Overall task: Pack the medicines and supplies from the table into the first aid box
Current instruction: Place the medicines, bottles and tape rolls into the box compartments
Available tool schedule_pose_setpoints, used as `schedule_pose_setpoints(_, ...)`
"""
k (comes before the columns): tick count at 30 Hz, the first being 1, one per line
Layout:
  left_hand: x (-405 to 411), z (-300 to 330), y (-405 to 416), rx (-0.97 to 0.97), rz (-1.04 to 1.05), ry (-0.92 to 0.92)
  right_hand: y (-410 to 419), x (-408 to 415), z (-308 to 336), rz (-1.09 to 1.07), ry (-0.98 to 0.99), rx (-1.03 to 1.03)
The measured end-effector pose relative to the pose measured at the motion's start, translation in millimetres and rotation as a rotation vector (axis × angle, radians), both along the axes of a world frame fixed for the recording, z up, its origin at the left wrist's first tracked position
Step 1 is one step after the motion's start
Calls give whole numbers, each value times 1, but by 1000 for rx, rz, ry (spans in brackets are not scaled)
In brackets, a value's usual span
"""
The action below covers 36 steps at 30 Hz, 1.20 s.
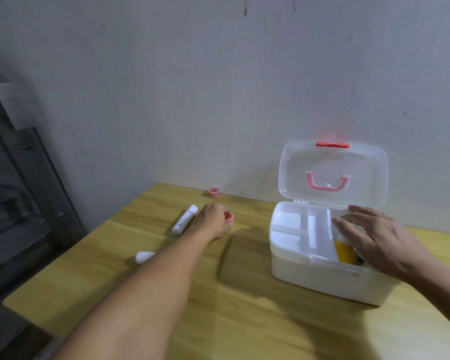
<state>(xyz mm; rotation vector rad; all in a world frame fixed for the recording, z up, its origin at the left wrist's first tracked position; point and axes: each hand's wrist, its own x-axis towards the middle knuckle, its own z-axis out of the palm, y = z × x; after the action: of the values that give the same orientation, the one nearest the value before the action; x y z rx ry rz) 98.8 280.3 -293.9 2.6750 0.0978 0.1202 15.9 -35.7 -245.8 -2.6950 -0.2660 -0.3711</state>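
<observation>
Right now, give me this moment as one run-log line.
left hand: holds small red jar | right hand: open over first aid box | lid: up | on table: two white rolls, one red jar

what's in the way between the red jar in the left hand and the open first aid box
Nothing visible. The left hand holds the small red jar, and only bare table lies between it and the first aid box. The lid is up; the right hand hovers over the box's right side.
</observation>
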Motion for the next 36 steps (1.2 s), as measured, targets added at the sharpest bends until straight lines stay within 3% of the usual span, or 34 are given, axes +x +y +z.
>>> schedule_pose_setpoints(8, 63, 6, 19, -59, 129, -160, 0, 1, -5, -16, -51, -3)
schedule_pose_setpoints(19, 102, -5, 8, 19, 175, -140, 3, -1, 0, -20, -26, -22)
schedule_pose_setpoints(29, 48, 18, -5, -261, 184, -50, 4, -8, 4, -46, 18, -21)
schedule_pose_setpoints(32, 26, 51, -13, -423, 108, -115, 4, -7, 4, -55, 19, -32)
schedule_pose_setpoints(36, -25, 98, -41, -584, -226, -92, 3, -6, 3, -63, 32, -28)
